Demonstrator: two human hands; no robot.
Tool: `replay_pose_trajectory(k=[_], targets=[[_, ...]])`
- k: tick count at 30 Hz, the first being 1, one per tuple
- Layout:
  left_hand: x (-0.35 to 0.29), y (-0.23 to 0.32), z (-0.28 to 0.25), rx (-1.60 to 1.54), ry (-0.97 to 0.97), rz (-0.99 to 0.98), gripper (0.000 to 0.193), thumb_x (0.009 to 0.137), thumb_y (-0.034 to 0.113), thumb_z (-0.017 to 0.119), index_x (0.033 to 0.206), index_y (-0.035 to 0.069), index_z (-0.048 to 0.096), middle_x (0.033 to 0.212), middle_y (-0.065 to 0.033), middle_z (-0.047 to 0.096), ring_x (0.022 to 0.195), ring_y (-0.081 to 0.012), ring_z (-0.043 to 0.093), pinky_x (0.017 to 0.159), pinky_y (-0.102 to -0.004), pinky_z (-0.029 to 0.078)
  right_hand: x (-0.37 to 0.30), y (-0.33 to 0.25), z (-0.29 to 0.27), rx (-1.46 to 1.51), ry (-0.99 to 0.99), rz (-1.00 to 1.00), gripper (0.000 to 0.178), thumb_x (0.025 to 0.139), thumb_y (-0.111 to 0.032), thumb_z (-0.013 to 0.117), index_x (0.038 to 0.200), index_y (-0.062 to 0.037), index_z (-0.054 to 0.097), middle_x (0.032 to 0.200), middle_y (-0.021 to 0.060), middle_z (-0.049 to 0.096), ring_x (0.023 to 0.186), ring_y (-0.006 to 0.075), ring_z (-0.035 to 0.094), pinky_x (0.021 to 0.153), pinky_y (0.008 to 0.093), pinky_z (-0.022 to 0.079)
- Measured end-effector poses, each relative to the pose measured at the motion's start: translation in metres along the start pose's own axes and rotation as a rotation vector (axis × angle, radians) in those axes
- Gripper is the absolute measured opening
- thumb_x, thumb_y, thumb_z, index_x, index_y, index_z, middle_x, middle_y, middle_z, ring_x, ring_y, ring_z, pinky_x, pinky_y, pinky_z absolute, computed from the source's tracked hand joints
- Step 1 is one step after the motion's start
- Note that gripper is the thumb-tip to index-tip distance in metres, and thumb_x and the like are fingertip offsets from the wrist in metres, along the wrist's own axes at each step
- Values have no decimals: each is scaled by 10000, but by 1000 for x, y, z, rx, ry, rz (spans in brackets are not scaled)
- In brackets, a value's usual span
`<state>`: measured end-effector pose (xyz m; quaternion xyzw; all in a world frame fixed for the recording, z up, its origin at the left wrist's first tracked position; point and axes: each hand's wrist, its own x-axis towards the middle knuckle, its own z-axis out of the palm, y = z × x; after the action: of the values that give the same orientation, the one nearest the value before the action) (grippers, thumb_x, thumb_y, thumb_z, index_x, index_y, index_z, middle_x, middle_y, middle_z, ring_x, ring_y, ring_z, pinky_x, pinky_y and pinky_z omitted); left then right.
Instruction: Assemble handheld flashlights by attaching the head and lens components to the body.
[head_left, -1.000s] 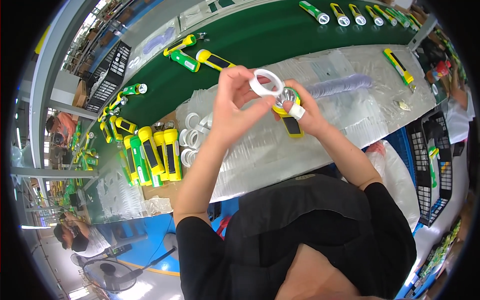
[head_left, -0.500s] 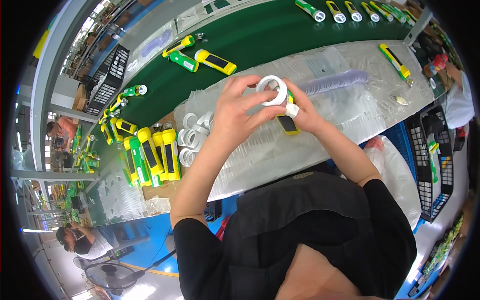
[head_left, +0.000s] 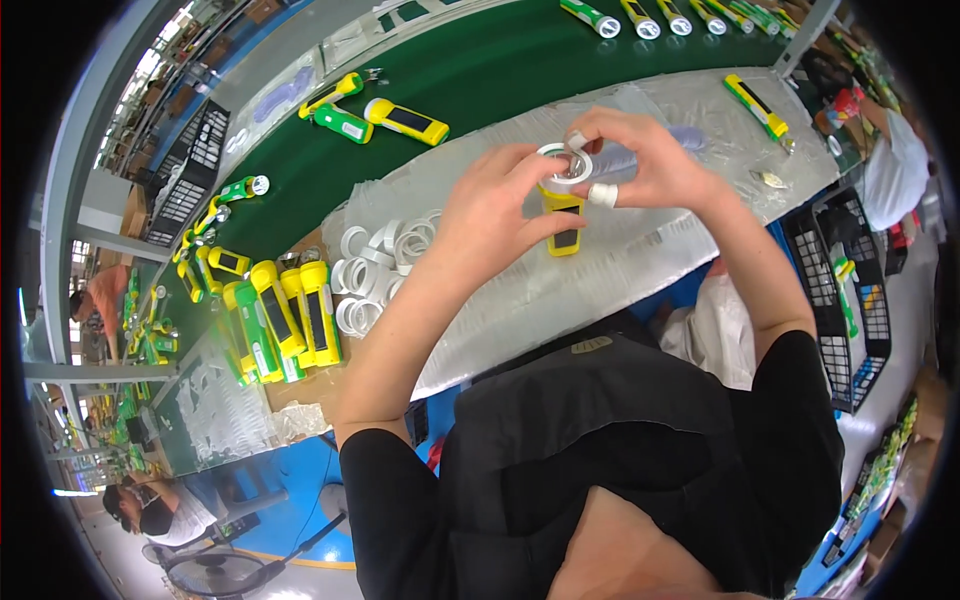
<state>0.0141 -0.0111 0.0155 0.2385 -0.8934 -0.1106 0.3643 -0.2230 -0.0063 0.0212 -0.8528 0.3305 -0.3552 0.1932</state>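
Observation:
A white ring (head_left: 553,150) sits at the head end of a yellow flashlight (head_left: 565,241) with a dark panel, held over the bench. My right hand (head_left: 655,165), with white wraps on thumb and forefinger, grips the ring's right side. On the other side, my left hand (head_left: 490,210) has its fingertips at the ring and its thumb stretched across the flashlight body. Something shiny shows inside the ring. Left of my left forearm lies a pile of loose white rings (head_left: 362,275). Several yellow and green flashlights (head_left: 275,310) lie side by side beyond that pile.
A green conveyor belt (head_left: 480,80) runs behind the bench, carrying flashlights. One more yellow flashlight (head_left: 757,106) lies at the bench's right end. Black crates (head_left: 835,300) stand at right; a white sack (head_left: 715,325) hangs below the bench edge. Other people work at left and right.
The white ring, upright between my hands before, is now down at the flashlight's head. My right hand has swung up and right, its fingers now around the ring; my left thumb has spread downward.

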Motion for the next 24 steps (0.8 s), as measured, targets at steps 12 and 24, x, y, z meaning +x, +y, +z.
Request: replay_pose_trajectory(k=[12, 24], targets=[[2, 0, 33, -231, 22, -151, 411, 694, 151, 826, 999, 96, 555, 887, -100, 658, 800, -311, 634, 675, -397, 505, 45, -33, -36, -236, -622, 119, 316, 645, -40, 649, 950, -7, 570, 917, 104, 515, 822, 271, 557, 689, 355, 458], [8, -2, 40, -235, 46, -233, 397, 676, 143, 832, 995, 123, 597, 793, -60, 639, 725, -253, 623, 622, -384, 497, 43, -33, -21, -684, -406, 402, 338, 738, -309, 658, 824, 17, 635, 729, 148, 619, 705, 310, 641, 641, 378, 517]])
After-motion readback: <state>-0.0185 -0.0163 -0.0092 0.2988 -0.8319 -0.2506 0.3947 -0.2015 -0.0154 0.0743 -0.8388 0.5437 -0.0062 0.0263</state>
